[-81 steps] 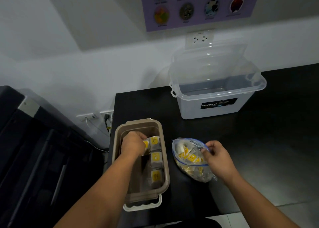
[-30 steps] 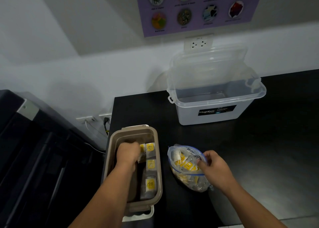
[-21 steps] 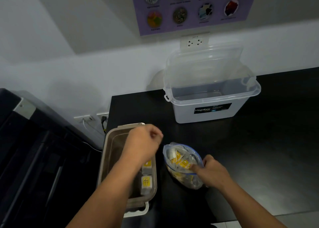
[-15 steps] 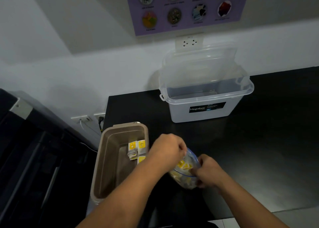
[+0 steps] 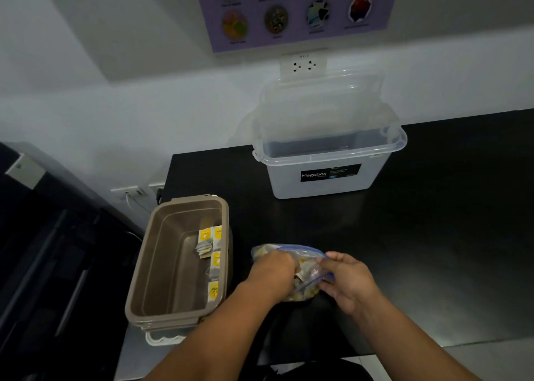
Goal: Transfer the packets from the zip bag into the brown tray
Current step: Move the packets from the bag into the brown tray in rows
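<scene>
tray: brown tray (image 5: 150,271) at table's L edge, several packets (image 5: 213,260) along its R wall
L hand (image 5: 271,273): fingers inside zip bag (image 5: 306,258), grip hidden, can't tell
R hand (image 5: 348,279): pinching bag rim, holding mouth open
bag: on black table (image 5: 433,222), just R of tray

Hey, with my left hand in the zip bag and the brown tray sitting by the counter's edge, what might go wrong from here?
1. The brown tray sits at the counter's left edge, its near end seemingly past the corner; a bump from the forearm might tip it.
2. The zip bag is steadied only by the right hand; pulling the left hand out fast could drag loose packets onto the counter.
</scene>
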Tool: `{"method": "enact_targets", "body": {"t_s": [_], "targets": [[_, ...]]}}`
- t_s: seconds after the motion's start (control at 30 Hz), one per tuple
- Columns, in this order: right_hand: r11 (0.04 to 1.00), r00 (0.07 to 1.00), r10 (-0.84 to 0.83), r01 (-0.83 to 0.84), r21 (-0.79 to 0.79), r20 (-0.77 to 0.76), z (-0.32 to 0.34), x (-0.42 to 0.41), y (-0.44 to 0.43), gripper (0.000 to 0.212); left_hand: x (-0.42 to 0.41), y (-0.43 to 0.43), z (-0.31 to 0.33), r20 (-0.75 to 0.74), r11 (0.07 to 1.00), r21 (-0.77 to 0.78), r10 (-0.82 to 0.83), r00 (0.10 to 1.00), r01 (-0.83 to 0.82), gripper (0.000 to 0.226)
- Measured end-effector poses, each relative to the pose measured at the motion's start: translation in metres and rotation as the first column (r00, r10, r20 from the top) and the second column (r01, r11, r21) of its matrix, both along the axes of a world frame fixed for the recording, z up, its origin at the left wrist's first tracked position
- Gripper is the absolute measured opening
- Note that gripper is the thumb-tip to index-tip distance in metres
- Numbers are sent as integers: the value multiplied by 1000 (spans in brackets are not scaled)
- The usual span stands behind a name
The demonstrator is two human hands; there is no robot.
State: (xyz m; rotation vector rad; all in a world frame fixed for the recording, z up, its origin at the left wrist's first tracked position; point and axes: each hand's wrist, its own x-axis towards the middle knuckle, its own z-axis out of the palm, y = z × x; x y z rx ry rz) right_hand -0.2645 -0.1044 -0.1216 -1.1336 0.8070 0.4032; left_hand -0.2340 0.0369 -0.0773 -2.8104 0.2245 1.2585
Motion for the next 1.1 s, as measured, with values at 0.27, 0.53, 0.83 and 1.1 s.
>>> {"method": "enact_targets", "body": {"t_s": [0.27,0.53,0.83,1.1], "targets": [[893,926,330,-244,-378,183,2,0,-6,11,-2,6,15,152,971,-177,188,970,-161,37],[301,563,795,-43,-953,226,40,3,-11,28,-16,39,38,467,826,-550,423,776,-119,18],[-549,211,765,-281,-787,-609,61,16,31,40,-16,73,66,53,255,-908,858,511,-334,11],[-566,261,736,-270,-779,-625,41,10,37,23,-31,125,79,-212,-64,-921,910,357,-384,8]]}}
